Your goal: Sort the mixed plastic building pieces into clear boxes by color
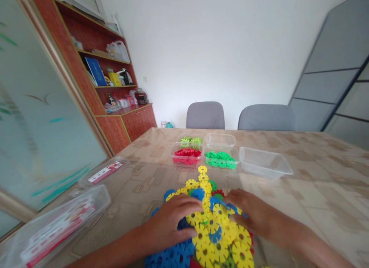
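A heap of plastic snowflake discs (211, 229), mostly yellow and blue with a few red and green, lies on the table near me. My left hand (170, 222) rests on the heap's left side, fingers curled over blue and yellow discs. My right hand (252, 214) lies on its right side, fingers bent onto the discs. Beyond the heap stand clear tubs: one with red discs (186, 156), one with green discs (221, 159), one with light green discs (190, 140), one empty tub (220, 138) and a bigger empty tub (265, 162).
The patterned table (317, 183) stretches away to two grey chairs (205, 115). Clear lidded boxes with red-and-white labels (57, 222) sit at the left edge. A red-brown shelf unit (109, 87) stands against the left wall.
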Motion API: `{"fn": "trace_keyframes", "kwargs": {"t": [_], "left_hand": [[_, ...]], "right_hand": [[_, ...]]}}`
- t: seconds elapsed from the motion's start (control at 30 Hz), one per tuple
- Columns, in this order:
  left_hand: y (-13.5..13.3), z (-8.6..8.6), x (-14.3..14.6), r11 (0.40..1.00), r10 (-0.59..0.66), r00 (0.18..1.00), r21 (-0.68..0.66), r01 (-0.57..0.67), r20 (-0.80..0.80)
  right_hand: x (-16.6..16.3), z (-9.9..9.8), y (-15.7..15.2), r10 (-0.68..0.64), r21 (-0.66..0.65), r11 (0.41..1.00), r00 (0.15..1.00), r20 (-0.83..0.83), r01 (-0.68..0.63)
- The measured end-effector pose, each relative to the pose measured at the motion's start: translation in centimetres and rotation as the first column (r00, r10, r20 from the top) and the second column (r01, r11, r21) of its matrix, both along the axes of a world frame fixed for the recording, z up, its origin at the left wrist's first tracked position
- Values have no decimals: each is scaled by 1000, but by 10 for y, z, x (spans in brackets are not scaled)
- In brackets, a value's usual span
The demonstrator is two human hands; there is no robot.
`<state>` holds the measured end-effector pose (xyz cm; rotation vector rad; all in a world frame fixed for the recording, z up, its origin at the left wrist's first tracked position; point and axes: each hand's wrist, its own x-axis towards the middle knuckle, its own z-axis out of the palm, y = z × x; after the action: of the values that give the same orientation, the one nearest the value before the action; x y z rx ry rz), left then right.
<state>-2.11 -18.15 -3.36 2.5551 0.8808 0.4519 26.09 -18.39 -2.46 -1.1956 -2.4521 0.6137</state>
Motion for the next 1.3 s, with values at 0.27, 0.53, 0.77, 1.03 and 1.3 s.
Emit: {"fn": "trace_keyframes", "kwargs": {"t": [0.27, 0.53, 0.77, 1.03, 1.3], "left_hand": [[34, -11, -18, 988, 155, 985, 4, -156, 79], [82, -19, -11, 981, 184, 982, -63, -182, 37], [97, -9, -2, 979, 121, 992, -165, -124, -23], [104, -4, -10, 939, 176, 984, -306, -159, 27], [90, 5, -34, 900, 159, 987, -408, -155, -24]], "right_hand": [[-24, -6, 37, 22, 73, 997, 999, -38, -19], [-61, -16, 72, -8, 45, 999, 1000, -19, 9], [-48, -21, 66, -36, -112, 993, 995, -90, 25], [-31, -14, 68, -89, -302, 953, 945, -314, -11], [-30, -25, 72, -97, -360, 931, 917, -388, -54]]}}
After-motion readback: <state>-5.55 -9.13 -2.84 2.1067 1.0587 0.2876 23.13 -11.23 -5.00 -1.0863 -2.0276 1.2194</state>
